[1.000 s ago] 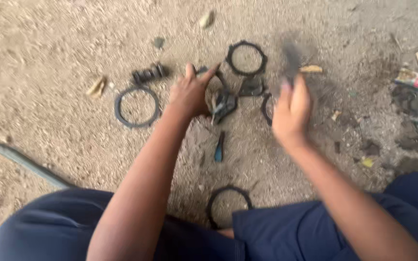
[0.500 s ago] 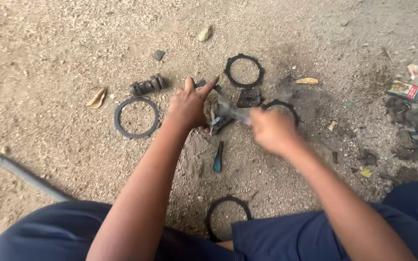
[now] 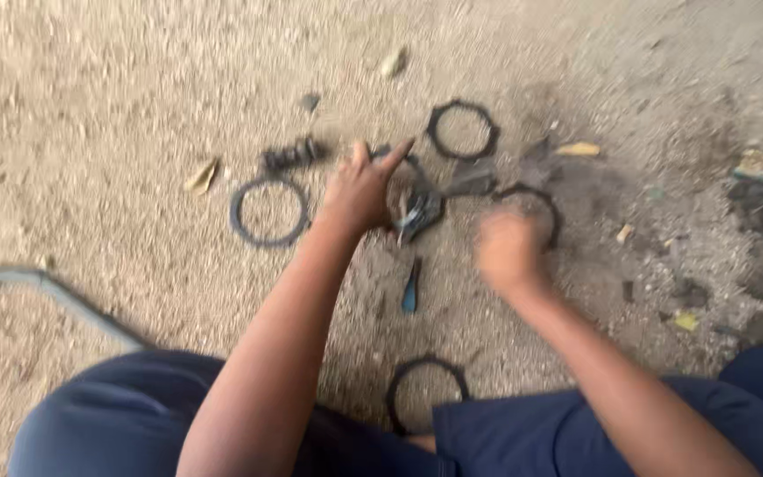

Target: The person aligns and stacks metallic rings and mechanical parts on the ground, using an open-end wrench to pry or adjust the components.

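Right hand (image 3: pixel 509 250) lower now, blurred fist; left hand (image 3: pixel 366 187) on dark part (image 3: pixel 419 212).

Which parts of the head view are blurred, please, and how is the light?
Head view: the right hand is smeared by motion blur, so its grip cannot be read; the left hand and the rings, such as the one at left, are only slightly soft. Light is flat daylight, with faint shadows and no glare on the sandy ground.
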